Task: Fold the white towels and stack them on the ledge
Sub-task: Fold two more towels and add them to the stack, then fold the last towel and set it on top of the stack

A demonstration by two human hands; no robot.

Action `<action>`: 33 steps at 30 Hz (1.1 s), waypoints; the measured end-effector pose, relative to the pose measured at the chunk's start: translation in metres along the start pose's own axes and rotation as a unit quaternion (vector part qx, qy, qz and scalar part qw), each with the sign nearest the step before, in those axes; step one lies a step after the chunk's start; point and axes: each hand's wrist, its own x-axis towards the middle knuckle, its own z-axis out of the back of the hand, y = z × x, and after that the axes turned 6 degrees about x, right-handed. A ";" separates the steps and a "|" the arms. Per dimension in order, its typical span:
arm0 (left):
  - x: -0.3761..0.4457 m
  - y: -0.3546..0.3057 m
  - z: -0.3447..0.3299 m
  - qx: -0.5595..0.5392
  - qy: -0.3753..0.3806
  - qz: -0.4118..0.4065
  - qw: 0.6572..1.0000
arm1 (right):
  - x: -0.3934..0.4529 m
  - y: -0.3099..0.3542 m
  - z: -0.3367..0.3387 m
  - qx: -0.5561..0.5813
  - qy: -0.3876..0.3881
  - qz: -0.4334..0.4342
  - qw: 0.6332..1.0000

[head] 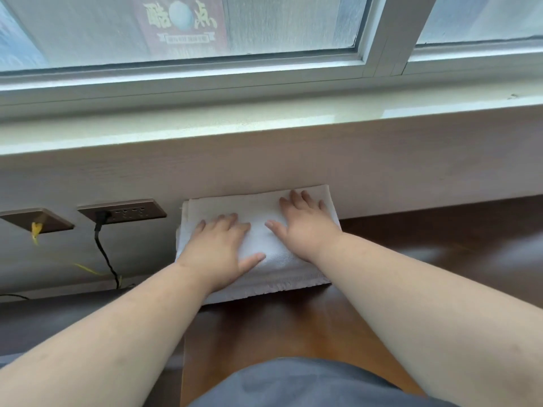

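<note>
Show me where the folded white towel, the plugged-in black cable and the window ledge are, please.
folded white towel [258,210]: head view, bare top between the hands.
black cable [101,245]: head view, cord below its plug.
window ledge [264,118]: head view, pale top surface.

- A wide window with frosted glass and a pale frame is seen at the top; daylight comes through it.
- A red sign is seen behind the glass.
- Below, a glossy pale sill is placed over a light wood-grain wall panel.
- Two brown socket plates are fixed on the panel; a black cable is plugged into one.
- A dark brown wooden surface is seen beneath.
</note>
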 end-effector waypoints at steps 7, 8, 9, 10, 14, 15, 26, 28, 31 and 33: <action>0.031 0.025 -0.008 -0.043 0.128 0.121 0.983 | 0.016 -0.011 -0.001 -0.011 0.045 -0.027 0.999; 0.026 0.029 -0.014 -0.056 0.124 0.146 0.980 | 0.016 -0.016 0.000 -0.011 0.038 -0.040 0.998; 0.024 0.032 -0.017 -0.063 0.120 0.161 0.978 | 0.016 -0.021 0.001 -0.006 0.030 -0.054 0.998; 0.024 0.035 -0.019 -0.063 0.120 0.165 0.977 | 0.016 -0.025 0.002 0.000 0.028 -0.068 0.997; 0.030 0.035 -0.016 -0.045 0.143 0.158 0.976 | 0.008 -0.040 0.003 0.035 0.040 -0.126 0.991; 0.030 0.033 -0.015 -0.038 0.144 0.159 0.976 | 0.006 -0.041 0.004 0.036 0.039 -0.127 0.991; 0.005 -0.016 0.040 -0.049 0.029 0.108 0.992 | -0.043 -0.055 0.050 0.060 -0.065 -0.117 0.989; 0.002 -0.035 0.064 -0.081 0.011 0.085 0.993 | -0.061 -0.063 0.069 0.069 -0.073 -0.123 0.987; 0.003 -0.072 0.106 -0.097 -0.028 0.033 0.994 | -0.094 -0.082 0.107 0.068 -0.094 -0.130 0.985; 0.003 -0.102 0.133 -0.098 -0.054 -0.001 0.994 | -0.123 -0.099 0.132 0.074 -0.113 -0.141 0.981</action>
